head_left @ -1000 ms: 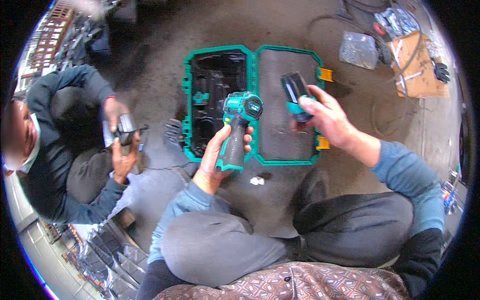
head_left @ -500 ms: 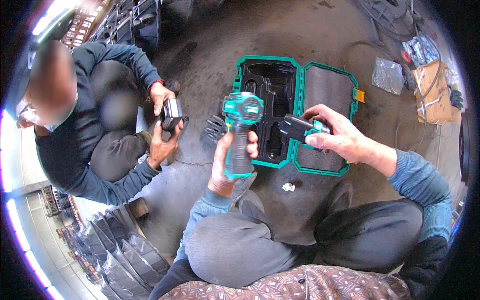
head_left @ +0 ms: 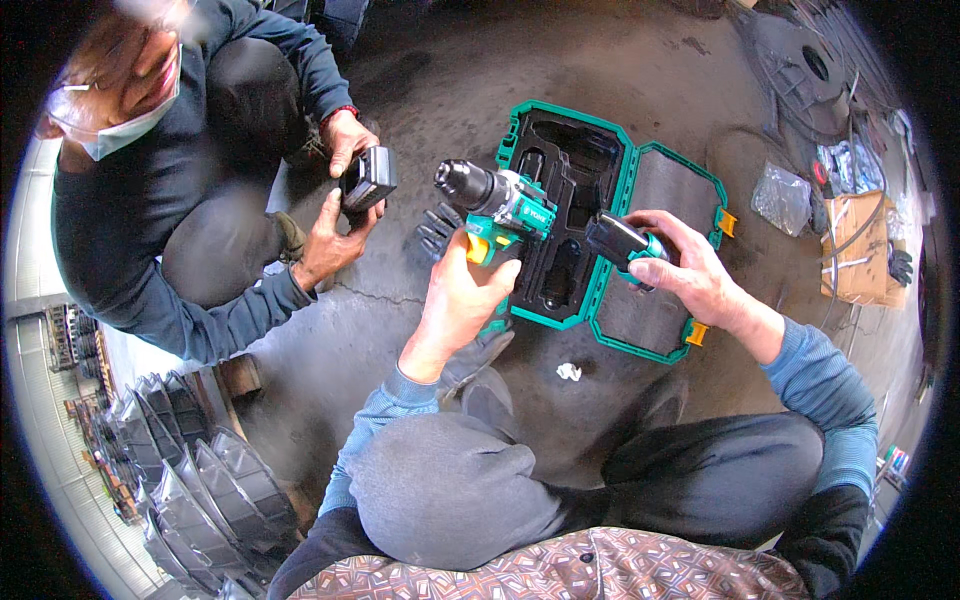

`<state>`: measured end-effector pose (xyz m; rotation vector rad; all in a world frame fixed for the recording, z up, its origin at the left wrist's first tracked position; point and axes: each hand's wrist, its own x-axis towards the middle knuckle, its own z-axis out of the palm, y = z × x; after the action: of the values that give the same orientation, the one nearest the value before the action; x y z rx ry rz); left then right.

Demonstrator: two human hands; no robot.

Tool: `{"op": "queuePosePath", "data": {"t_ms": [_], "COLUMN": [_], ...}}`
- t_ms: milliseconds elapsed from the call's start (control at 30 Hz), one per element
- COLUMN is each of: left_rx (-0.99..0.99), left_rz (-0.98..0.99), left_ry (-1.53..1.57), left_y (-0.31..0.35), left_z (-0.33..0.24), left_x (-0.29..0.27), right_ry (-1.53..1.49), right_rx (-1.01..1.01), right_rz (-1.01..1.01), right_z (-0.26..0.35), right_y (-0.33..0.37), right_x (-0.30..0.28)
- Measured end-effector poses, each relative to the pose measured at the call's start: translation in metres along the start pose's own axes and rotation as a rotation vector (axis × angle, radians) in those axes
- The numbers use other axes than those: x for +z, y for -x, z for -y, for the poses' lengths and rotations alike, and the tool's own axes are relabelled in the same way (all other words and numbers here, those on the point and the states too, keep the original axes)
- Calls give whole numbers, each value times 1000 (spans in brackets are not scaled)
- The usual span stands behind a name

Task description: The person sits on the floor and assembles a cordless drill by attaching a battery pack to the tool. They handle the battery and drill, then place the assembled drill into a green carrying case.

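Observation:
My left hand (head_left: 455,305) is closed round the handle of a green and black cordless drill (head_left: 522,210). Its black chuck points to the upper left, and a yellow part shows beside my fingers. In my right hand (head_left: 690,268) is a black and green battery pack (head_left: 618,238), gripped between thumb and fingers. Drill and battery are apart. Beneath both hands an open green tool case (head_left: 628,185) lies on the floor. One half holds a black moulded insert with recesses; grey foam lines the other half. A dark glove (head_left: 437,232) lies behind my left hand.
At the left, a crouching person holds a black block-shaped battery or charger (head_left: 368,178) in both hands. A crumpled white scrap (head_left: 569,372) lies before my feet. On the right are a clear plastic bag (head_left: 782,198) and cardboard (head_left: 858,248). Black ribbed parts (head_left: 215,490) stand lower left.
My left hand has turned the drill, so its chuck now shows and points to the upper left. The battery in my right hand has tilted slightly. The whole view has shifted a little.

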<state>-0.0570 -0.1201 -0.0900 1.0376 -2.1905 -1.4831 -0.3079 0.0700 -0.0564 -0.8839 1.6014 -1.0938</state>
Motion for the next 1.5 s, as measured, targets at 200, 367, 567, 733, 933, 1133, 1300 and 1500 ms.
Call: {"op": "queuePosePath", "data": {"t_ms": [200, 367, 567, 733, 933, 1133, 1300, 1500], "left_rx": [-45, -323, -477, -490, -477, -484, -422, -332], "left_rz": [64, 148, -96, -296, -420, -358, -262, -158], "left_ry": [249, 1113, 1775, 1781, 1779, 1820, 1744, 1687], "left_y": [-2, -10, -37, -43, -45, -42, -34, -22], "left_z": [18, 2, 26, 44, 44, 60, 59, 50], "left_x": [-9, -2, 18, 16, 6, -2, -3, -7], "right_ry": [-124, -101, -419, -405, -393, -406, -514, -596], "right_rx": [71, 112, 256, 250, 321, 360, 373, 410], "right_rz": [18, 84, 279, 299, 302, 341, 337, 311], "right_z": [4, 2, 16, 27, 33, 48, 47, 52], "right_y": [-10, -4, -1, -6, -16, -24, -30, -34], "right_x": [7, 10, 42, 61, 84, 101, 114, 124]}}
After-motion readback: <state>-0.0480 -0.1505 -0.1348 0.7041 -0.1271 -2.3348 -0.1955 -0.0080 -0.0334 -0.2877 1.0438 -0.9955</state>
